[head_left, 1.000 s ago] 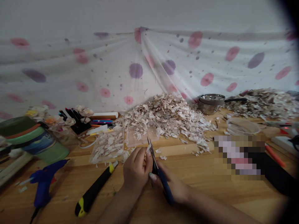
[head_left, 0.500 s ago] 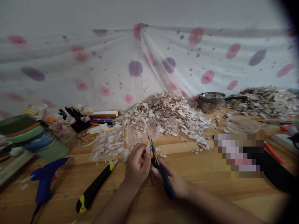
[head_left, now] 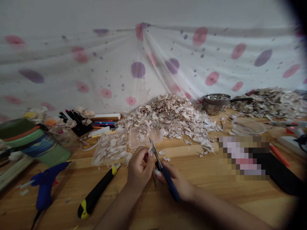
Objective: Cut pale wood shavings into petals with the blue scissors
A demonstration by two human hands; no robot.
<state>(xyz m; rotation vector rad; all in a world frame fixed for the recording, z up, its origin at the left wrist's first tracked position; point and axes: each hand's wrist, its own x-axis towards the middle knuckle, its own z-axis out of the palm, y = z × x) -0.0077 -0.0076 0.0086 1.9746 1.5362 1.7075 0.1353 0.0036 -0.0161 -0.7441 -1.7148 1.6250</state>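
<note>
Between the thumb and fingers of my left hand [head_left: 139,166] is pinched a small whitish flake [head_left: 151,149], like those in the pile. My right hand [head_left: 176,180] is closed around dark blue-handled scissors [head_left: 168,179]. Their blades point up and away, right beside the flake, and look nearly closed. Just beyond my hands a few loose flakes [head_left: 166,158] lie on the wooden table [head_left: 206,188]. Left of my left hand rests a black and yellow utility knife [head_left: 98,191].
A big heap of flakes [head_left: 172,118] covers the back middle. Clear trays [head_left: 110,148] of flakes lie before it. On the left are a blue glue gun [head_left: 46,185] and a green tumbler [head_left: 35,140]. Metal bowls [head_left: 216,103] and a plastic lid [head_left: 248,127] stand back right.
The scissor blades have come closer together beside the flake. Both hands remain in nearly the same place, and the whole view has shifted slightly.
</note>
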